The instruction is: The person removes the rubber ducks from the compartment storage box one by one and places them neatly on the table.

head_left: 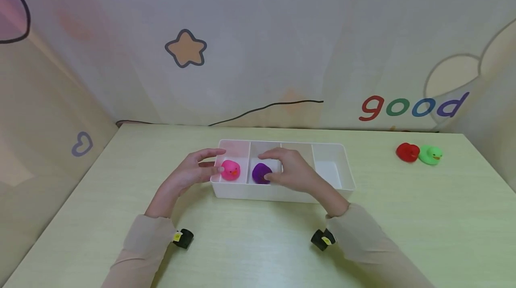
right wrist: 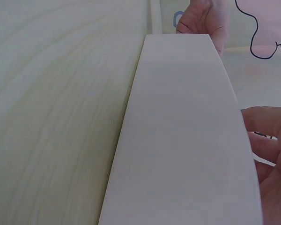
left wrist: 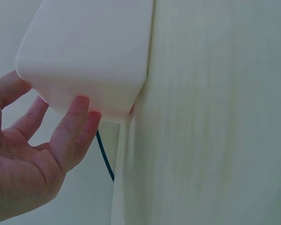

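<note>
A long white divided box (head_left: 278, 193) stands on the table. At its left end, my left hand (head_left: 195, 169) has its fingers spread, touching the rim. In the left wrist view, fingertips (left wrist: 77, 105) rest against the box's outer end wall. A pink toy duck (head_left: 230, 170) sits in the leftmost compartment, close to the left thumb. In the second compartment lies a purple toy duck (head_left: 261, 174). My right hand (head_left: 296, 169) reaches over it, its thumb touching the duck and its other fingers apart above it. From the right wrist, the box's front wall (right wrist: 178, 131) hides both ducks.
To the right on the table, a red toy duck (head_left: 407, 152) and a green toy duck (head_left: 431, 155) sit side by side. The box's rightmost compartment (head_left: 327, 167) holds nothing. A printed wall covering (head_left: 262, 55) rises behind the table's back edge.
</note>
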`<act>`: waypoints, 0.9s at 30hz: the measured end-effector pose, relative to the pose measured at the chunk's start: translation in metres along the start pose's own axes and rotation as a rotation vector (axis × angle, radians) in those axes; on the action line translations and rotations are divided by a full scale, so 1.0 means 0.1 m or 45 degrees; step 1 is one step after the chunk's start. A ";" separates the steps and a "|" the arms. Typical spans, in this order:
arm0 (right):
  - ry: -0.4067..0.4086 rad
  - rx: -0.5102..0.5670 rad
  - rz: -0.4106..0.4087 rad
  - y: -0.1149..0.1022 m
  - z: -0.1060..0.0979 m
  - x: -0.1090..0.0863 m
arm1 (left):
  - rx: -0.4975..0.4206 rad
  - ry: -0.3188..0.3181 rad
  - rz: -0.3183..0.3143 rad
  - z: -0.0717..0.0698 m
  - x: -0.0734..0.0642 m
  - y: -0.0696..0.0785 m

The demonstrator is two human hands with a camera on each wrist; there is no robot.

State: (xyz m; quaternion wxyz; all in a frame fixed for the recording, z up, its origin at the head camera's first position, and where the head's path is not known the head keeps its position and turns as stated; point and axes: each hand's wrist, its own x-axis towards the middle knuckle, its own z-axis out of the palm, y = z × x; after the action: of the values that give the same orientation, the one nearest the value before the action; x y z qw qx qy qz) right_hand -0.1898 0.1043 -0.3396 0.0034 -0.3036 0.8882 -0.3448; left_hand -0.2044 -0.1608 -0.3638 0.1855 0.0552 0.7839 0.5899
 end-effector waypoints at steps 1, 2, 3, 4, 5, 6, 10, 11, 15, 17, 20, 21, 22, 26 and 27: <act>-0.013 -0.027 -0.001 0.00 0.01 0.01 | -0.001 0.000 0.001 0.00 0.00 0.00; -0.027 -0.046 0.006 0.00 0.02 0.02 | -0.001 0.002 0.000 0.00 0.00 0.00; -0.040 -0.075 0.004 0.00 0.02 0.03 | -0.002 0.003 0.000 0.00 0.00 0.00; -0.056 -0.096 0.008 -0.01 0.03 0.04 | -0.004 0.004 -0.001 0.00 0.00 0.00; -0.072 -0.112 0.012 -0.02 0.04 0.06 | -0.003 0.006 -0.001 0.00 0.00 0.00; -0.087 -0.126 0.012 -0.02 0.04 0.07 | -0.002 0.008 -0.003 0.00 0.00 0.00; -0.149 -0.165 0.044 -0.04 0.06 0.12 | 0.009 0.017 -0.007 0.01 0.00 0.00; -0.165 -0.175 0.054 -0.04 0.06 0.14 | 0.011 0.018 -0.007 0.01 0.00 0.00; -0.203 -0.234 0.069 -0.03 0.07 0.18 | 0.025 0.023 -0.005 0.01 0.00 0.00; -0.210 -0.247 0.065 -0.03 0.07 0.20 | 0.032 0.027 -0.004 0.01 0.00 -0.01; -0.216 -0.271 0.059 -0.03 0.08 0.22 | 0.044 0.040 -0.010 0.02 0.01 -0.01; -0.219 -0.280 0.060 -0.03 0.09 0.23 | 0.048 0.044 -0.012 0.02 0.01 -0.01; -0.222 -0.289 0.063 -0.03 0.09 0.23 | 0.051 0.048 -0.015 0.02 0.01 -0.01; -0.236 -0.318 0.075 -0.03 0.10 0.24 | 0.044 0.050 -0.020 0.02 0.01 -0.01; -0.238 -0.324 0.079 -0.03 0.10 0.24 | 0.041 0.048 -0.019 0.02 0.01 0.00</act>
State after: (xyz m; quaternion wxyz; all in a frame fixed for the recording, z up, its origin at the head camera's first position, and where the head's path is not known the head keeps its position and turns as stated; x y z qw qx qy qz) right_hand -0.2054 0.0828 -0.3406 0.0583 -0.3050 0.9294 -0.1995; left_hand -0.2046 -0.1586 -0.3649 0.1741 0.0411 0.7970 0.5768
